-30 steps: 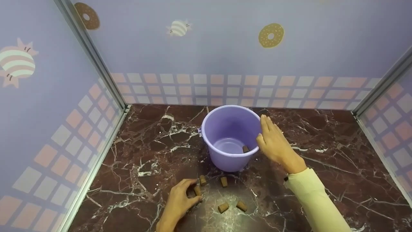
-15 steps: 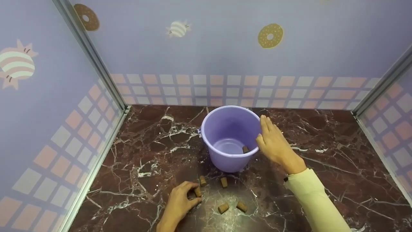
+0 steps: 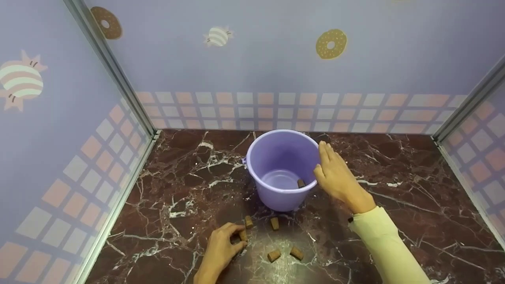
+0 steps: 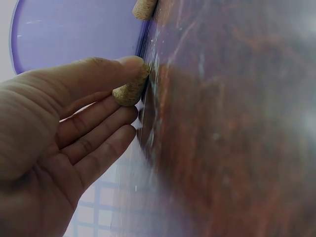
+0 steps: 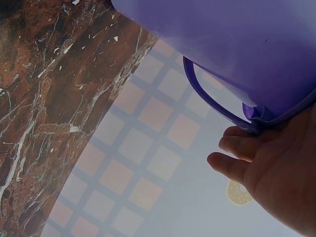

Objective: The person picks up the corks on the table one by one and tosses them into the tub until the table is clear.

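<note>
Step in hand (by judgement): picking up a cork. The left hand pinches a small, brown, tapered cork stopper at the dark red marbled tabletop. The right hand rests against the round lilac plastic bucket, fingers straight, grasping nothing visible. The next move calls for a firm pinch and a lift clear of the neighbouring cork. The upright bucket contains one dark brown piece (apparently another cork), near its right wall.

Your bucket looked like smooth plastic with a soft sheen; the corks were matt and grainy; your table was glossy, like polished marble; your sleeve looked like matt cloth; the corner strip looked metal.
</note>
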A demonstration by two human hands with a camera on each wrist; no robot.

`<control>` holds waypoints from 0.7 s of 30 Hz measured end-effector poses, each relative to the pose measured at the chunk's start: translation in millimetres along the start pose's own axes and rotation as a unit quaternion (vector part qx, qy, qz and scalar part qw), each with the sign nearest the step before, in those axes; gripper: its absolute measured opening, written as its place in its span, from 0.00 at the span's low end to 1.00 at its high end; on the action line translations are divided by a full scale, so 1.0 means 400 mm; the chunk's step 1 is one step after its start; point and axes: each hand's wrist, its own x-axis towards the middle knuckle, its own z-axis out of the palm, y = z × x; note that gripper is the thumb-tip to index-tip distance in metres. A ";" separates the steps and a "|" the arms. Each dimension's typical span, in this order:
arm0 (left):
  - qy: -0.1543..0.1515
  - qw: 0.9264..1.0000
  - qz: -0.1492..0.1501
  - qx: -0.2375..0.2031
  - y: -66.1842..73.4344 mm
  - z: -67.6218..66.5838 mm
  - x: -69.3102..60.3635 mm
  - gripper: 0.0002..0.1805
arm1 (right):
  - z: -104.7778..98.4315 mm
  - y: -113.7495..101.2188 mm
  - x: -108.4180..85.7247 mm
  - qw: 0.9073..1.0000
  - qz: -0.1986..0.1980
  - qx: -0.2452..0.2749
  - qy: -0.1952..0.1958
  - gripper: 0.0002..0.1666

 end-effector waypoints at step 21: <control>0.021 1.000 0.004 0.001 0.003 0.003 0.004 0.18 | -0.002 0.001 0.000 1.000 0.002 -0.006 -0.004 0.41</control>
